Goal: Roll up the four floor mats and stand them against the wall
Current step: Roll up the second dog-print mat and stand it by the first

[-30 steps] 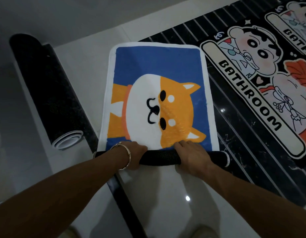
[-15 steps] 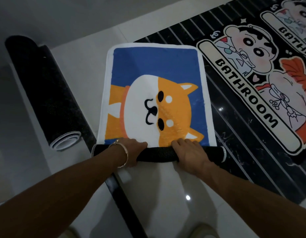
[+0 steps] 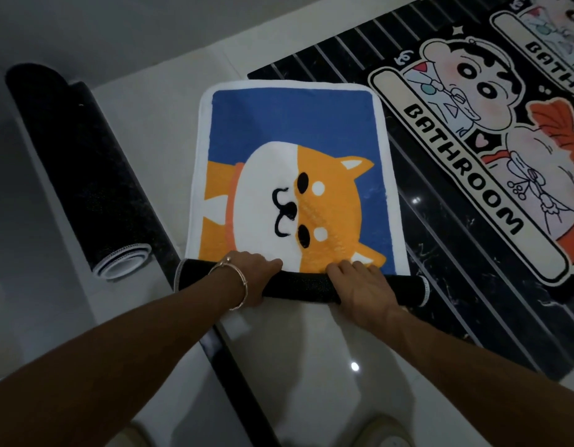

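Nearest me, both forearms reach out over the pale floor [image 3: 311, 366], and I have both hands down on the roll. The rolled part [image 3: 298, 283] of the dog mat [image 3: 295, 150] lies crosswise right in front of me, its long axis running left to right, black backing outward. My left hand [image 3: 250, 275], with a thin bracelet [image 3: 239, 287] at the wrist, is curled over the roll left of centre. My right hand [image 3: 363, 285] sits right of centre, fingers [image 3: 347, 267] bent over the top and touching the printed face just past the roll. Neither hand is spread flat; both are cupped and pressing on the roll, and I can't see whether the thumbs are tucked beneath it. They sit about level with each other, so neither arm leads.

Here is what matters, I think: the unrolled stretch runs straight away from my hands, at right angles to the roll, so the push goes forward and both ends must travel evenly or it will cone.

Off to the left a finished black roll [image 3: 82, 175] lies on its side on the floor, not yet standing. Farther right, the cartoon bathroom mat [image 3: 466, 175] lies flat, with another one [image 3: 556, 37] at the far corner. By my count, most of the job remains.
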`<state>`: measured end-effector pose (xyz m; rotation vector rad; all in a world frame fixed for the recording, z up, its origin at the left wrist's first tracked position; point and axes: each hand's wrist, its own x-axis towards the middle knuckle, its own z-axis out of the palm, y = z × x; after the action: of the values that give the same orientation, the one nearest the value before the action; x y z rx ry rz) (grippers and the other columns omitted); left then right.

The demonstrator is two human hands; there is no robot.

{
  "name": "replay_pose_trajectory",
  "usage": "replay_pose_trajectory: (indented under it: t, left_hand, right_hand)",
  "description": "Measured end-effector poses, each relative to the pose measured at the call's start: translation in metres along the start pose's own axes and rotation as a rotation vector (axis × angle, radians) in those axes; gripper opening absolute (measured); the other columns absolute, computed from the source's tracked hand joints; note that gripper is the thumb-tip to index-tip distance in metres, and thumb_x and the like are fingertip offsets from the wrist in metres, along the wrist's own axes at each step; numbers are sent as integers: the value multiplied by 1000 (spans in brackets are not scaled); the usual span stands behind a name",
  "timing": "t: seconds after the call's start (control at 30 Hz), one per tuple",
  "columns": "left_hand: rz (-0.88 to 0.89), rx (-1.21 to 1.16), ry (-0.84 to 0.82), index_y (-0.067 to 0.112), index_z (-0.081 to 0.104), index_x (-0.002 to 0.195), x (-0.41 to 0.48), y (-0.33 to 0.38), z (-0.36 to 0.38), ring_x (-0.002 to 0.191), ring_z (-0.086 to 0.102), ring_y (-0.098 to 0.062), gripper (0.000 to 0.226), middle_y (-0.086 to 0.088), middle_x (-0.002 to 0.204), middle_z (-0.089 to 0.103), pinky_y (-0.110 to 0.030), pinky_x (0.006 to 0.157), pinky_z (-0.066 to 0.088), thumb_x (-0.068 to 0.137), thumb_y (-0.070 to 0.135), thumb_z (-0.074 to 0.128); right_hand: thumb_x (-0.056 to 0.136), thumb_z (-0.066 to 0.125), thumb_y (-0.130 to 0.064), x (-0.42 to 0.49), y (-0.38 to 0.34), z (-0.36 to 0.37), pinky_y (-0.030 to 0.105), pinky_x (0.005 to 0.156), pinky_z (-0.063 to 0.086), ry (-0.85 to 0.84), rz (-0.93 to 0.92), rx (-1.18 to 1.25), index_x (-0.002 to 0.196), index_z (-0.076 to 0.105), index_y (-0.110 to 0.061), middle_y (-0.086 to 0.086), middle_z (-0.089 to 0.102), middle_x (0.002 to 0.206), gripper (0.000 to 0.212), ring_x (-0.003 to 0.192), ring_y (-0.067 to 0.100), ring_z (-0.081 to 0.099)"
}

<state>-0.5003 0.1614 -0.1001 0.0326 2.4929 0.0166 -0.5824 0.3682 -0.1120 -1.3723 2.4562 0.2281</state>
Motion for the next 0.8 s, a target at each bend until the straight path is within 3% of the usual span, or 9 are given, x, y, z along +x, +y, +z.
replay_pose_trajectory:
  t: [0.07,0.13,0.2,0.3,0.37,0.57,0.73,0.8]
  left_hand:
    - [-3,9,93,21,36,124,-6,3,4,91,60,-26,44,-5,106,56,-32,65,40,87,31,57]
    - [7,53,208,20,33,129,-14,6,16,90,56,-23,48,-5,107,52,-32,65,39,87,27,55]
    - [-4,52,206,19,34,127,-15,5,20,90,55,-23,46,-4,107,52,-31,64,38,87,27,56]
    - [1,-19,69,20,36,121,-3,0,9,93,60,-25,45,-5,106,56,-31,63,39,84,32,60]
    - [11,-44,-6,21,37,119,3,0,3,93,61,-26,46,-5,105,57,-31,63,40,83,34,63]
    - [-52,-20,87,20,37,121,-8,11,13,96,58,-25,47,-4,109,54,-32,65,38,82,31,61]
    - [-6,-164,-128,22,45,116,6,0,-8,97,61,-25,45,-4,106,61,-30,68,42,79,34,66]
    - [-10,-142,-62,22,42,120,2,2,-9,98,60,-24,47,-4,108,59,-31,67,41,80,33,65]
  right_hand:
    - [80,66,-24,8,7,-7,33,71,38,-179,8,111,109,50,-16,4,59,101,34,91,25,57]
    - [83,65,-28,23,13,-14,31,75,46,-390,-6,267,113,50,-14,6,60,110,36,98,23,58]
    - [82,68,-29,31,14,-19,31,78,48,-467,-15,319,114,52,-14,6,61,113,39,102,23,57]
    - [83,62,-25,14,5,-15,31,75,32,-206,-14,155,116,46,-16,5,55,115,37,106,24,51]
    - [85,56,-23,1,0,-13,34,78,29,-119,3,98,118,43,-18,4,52,116,36,106,24,48]
    - [79,71,-31,28,13,-22,31,75,44,-459,-22,222,113,49,-13,7,61,112,44,100,24,58]
    - [82,58,-26,-1,5,-15,35,85,35,-85,4,134,117,45,-18,2,52,112,39,102,23,50]
    - [83,58,-27,-3,6,-15,36,88,36,-111,22,141,117,44,-18,3,51,112,37,104,24,49]
